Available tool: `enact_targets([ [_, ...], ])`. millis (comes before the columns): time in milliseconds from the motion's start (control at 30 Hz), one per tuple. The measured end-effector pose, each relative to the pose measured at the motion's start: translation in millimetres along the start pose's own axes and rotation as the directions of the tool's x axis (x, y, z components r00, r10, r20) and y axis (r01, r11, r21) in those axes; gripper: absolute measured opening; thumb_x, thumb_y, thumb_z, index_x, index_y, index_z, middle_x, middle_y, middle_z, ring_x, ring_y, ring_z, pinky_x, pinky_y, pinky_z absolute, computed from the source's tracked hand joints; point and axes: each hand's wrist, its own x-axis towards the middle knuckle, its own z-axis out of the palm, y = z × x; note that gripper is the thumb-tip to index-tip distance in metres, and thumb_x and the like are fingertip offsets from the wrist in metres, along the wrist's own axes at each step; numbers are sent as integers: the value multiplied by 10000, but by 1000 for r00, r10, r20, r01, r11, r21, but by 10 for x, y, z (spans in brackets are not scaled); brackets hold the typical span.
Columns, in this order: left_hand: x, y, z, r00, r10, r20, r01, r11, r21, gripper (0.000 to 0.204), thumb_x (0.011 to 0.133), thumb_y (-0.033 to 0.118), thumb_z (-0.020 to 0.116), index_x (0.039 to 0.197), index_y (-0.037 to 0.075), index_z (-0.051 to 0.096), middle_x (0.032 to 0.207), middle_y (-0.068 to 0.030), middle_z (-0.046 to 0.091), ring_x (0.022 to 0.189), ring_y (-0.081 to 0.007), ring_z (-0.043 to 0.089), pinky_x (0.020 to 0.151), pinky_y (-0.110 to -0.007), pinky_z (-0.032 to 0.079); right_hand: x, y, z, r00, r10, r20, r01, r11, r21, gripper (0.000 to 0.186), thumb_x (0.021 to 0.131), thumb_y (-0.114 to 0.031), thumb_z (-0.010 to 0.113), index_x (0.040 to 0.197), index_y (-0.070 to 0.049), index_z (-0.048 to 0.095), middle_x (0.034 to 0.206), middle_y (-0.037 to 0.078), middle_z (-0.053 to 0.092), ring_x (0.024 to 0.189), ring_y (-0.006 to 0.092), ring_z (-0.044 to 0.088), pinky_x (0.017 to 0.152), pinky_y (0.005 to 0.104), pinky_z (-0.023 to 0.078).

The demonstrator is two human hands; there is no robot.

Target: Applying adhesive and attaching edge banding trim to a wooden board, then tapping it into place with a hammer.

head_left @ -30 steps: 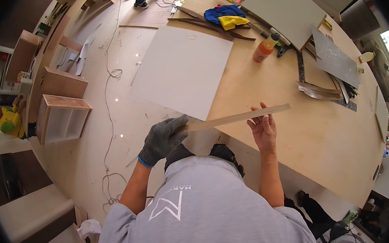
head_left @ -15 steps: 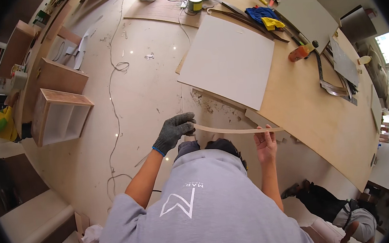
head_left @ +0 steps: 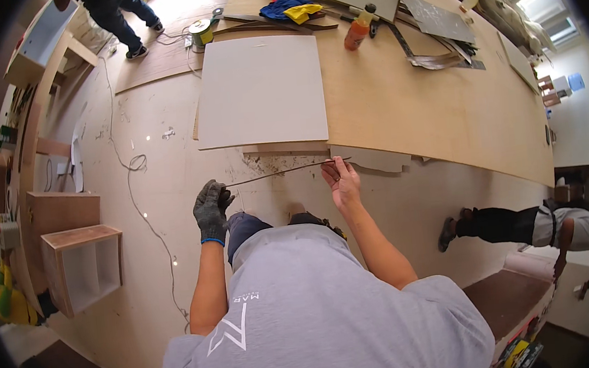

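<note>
A thin, narrow wood-coloured strip [head_left: 276, 173] spans my two hands, seen nearly edge-on. My left hand [head_left: 210, 209], in a grey glove with blue cuff, is closed on one end. My bare right hand [head_left: 342, 181] pinches the other end. Just beyond them a white square board [head_left: 258, 89] lies on a plywood-topped work table [head_left: 429, 123], overhanging its near edge.
The table carries an orange bottle [head_left: 356, 33], blue-and-yellow cloth [head_left: 283, 8] and metal sheets [head_left: 434, 17]. Left are wooden boxes [head_left: 85, 269] and a cable [head_left: 141, 197]. People stand at top left [head_left: 112, 18], far left [head_left: 7, 297] and lower right [head_left: 494, 226].
My view has swung, putting the white board straight ahead. The strip has turned from flat to edge-on between my hands, still held at both ends. More of the person at top left shows.
</note>
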Motion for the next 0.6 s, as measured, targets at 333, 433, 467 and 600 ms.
enact_targets([
  [333, 520, 198, 32, 997, -65, 48, 61, 995, 84, 133, 876, 146, 666, 995, 88, 665, 851, -87, 693, 715, -197, 668, 637, -362, 582, 144, 186, 342, 961, -221, -166, 220, 975, -24, 514, 877, -77, 640, 1298, -86, 345, 925, 98, 644, 802, 202, 662, 695, 326, 555],
  [433, 606, 254, -16, 994, -60, 88, 51, 994, 100, 124, 870, 161, 675, 971, 91, 670, 850, -90, 692, 700, -201, 665, 626, -368, 581, 169, 242, 442, 948, -231, -219, 233, 972, -19, 504, 870, -66, 642, 1287, -81, 360, 923, 97, 642, 800, 202, 662, 680, 325, 557],
  [467, 622, 268, -29, 994, -61, 91, 52, 994, 98, 124, 870, 161, 675, 971, 91, 670, 850, -90, 692, 700, -201, 665, 626, -368, 581, 171, 259, 462, 947, -235, -219, 236, 971, -20, 504, 870, -66, 642, 1287, -81, 360, 923, 97, 642, 800, 202, 662, 680, 325, 557],
  [600, 620, 347, -45, 990, -91, 104, 74, 984, 160, 165, 877, 206, 668, 973, 72, 666, 843, -98, 687, 668, -206, 659, 610, -378, 581, 238, 355, 461, 940, -245, -236, 246, 969, -25, 485, 872, -56, 627, 1283, -88, 370, 904, 97, 645, 786, 196, 658, 668, 327, 559],
])
